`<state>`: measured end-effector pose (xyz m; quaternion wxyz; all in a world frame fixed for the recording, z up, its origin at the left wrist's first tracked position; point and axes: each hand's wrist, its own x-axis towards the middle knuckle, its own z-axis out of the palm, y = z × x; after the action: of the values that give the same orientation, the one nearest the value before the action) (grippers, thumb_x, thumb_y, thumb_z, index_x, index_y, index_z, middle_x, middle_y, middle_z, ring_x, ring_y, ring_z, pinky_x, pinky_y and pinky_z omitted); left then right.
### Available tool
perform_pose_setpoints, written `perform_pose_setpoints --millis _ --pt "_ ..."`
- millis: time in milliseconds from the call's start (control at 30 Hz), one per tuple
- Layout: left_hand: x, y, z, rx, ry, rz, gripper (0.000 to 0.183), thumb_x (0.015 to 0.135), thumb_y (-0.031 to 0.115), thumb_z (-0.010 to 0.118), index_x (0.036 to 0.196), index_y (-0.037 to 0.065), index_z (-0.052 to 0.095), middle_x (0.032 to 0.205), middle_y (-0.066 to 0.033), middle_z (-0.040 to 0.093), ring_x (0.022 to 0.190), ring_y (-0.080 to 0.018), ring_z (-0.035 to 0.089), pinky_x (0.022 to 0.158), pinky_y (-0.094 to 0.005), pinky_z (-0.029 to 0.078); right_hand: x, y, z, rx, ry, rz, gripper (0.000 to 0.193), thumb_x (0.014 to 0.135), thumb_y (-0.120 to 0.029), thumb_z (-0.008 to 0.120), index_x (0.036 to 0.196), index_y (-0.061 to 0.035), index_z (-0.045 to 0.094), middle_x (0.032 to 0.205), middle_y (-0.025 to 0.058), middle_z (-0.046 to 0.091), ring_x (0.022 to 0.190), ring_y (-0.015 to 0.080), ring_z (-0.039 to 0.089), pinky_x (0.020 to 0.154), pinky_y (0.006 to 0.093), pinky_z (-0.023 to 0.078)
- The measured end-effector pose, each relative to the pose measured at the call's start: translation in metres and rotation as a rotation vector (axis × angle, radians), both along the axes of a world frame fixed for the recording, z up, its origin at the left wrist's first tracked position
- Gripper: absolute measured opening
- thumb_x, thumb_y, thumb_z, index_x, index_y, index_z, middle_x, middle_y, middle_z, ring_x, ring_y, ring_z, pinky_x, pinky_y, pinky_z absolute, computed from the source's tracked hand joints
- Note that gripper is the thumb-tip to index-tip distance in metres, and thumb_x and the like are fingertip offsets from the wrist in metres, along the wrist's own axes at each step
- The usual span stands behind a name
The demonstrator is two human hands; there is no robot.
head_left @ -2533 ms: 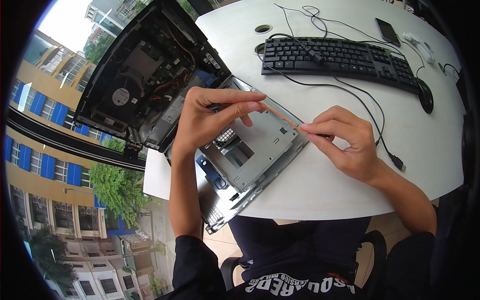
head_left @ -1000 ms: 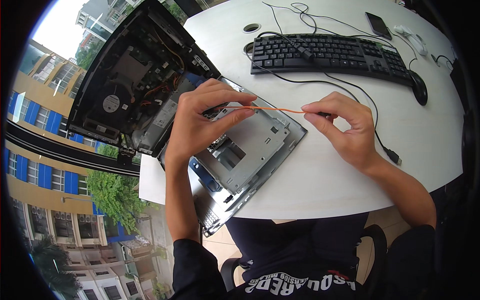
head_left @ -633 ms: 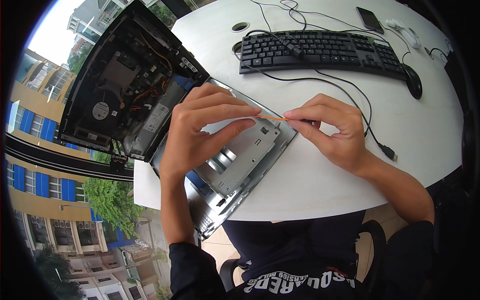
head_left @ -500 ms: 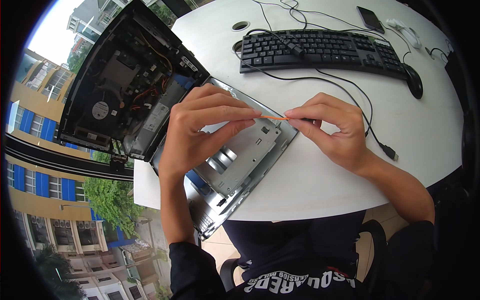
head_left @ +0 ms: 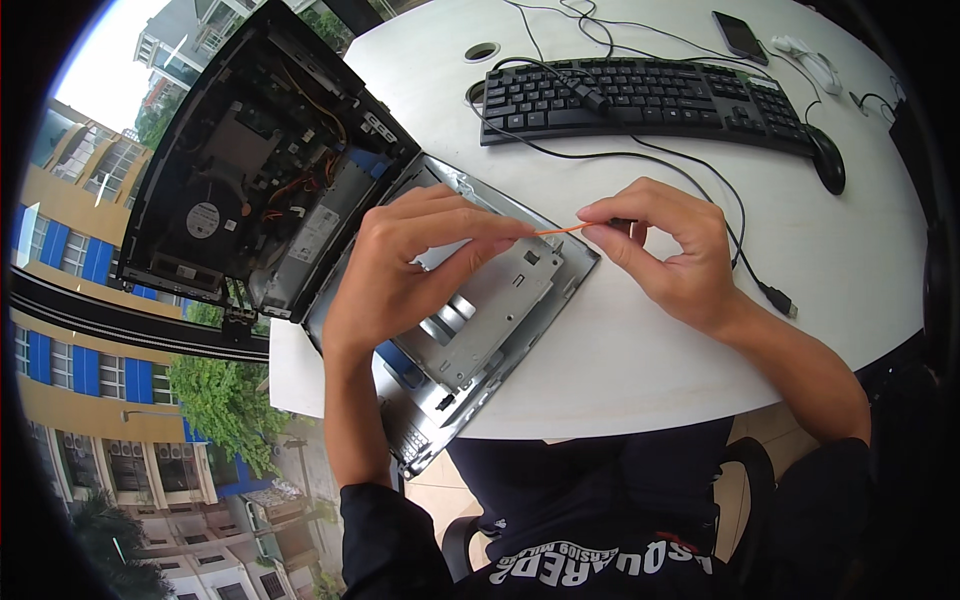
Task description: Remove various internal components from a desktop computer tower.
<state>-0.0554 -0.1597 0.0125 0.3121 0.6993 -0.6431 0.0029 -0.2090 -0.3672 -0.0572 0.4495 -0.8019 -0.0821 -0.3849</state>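
Observation:
A thin orange cable [head_left: 563,230] is stretched between my two hands above the opened computer case. My left hand [head_left: 420,255] pinches one end between thumb and fingers, over the metal side panel [head_left: 490,320]. The other end is in the fingertips of my right hand [head_left: 668,255], with a small dark piece, perhaps a connector, partly hidden between the fingers. To the left, the case's other half [head_left: 240,170] stands tilted up, showing a fan, a circuit board and coloured wires inside. A blue plastic part [head_left: 400,365] lies in the panel below my left wrist.
At the back of the white table [head_left: 620,370] lie a black keyboard [head_left: 640,100], a mouse [head_left: 827,160], a phone [head_left: 740,37] and several loose black cables. A plug [head_left: 780,302] rests right of my right hand. A window is at the left.
My right hand has shifted slightly up, its fingers regripping, so the orange cable now slants upward to the right. My left hand has moved a little to the right.

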Motion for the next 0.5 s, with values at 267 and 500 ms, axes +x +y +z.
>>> perform_pose_setpoints --millis 267,500 --pt "-0.0064 -0.0013 0.0002 0.07 0.05 -0.032 0.038 0.081 -0.01 0.069 0.114 0.008 0.078 0.091 -0.0094 0.074 0.079 -0.0173 0.066 0.067 -0.0307 0.052 -0.0022 -0.0013 0.0003 -0.01 0.011 0.019 0.011 0.084 -0.007 0.08 0.092 -0.0059 0.074 0.08 0.0028 0.072 0.066 0.0107 0.065 0.054 0.0244 0.044" --pt "-0.0026 0.0014 0.0013 0.105 0.122 -0.09 0.041 0.079 -0.012 0.067 0.114 0.007 0.077 0.091 -0.0101 0.074 0.082 -0.0185 0.068 0.069 -0.0299 0.053 -0.006 0.0014 0.0015 -0.074 0.045 0.027 0.013 0.082 -0.001 0.08 0.093 -0.0033 0.073 0.081 0.0052 0.07 0.068 0.0112 0.063 0.059 0.0243 0.046"
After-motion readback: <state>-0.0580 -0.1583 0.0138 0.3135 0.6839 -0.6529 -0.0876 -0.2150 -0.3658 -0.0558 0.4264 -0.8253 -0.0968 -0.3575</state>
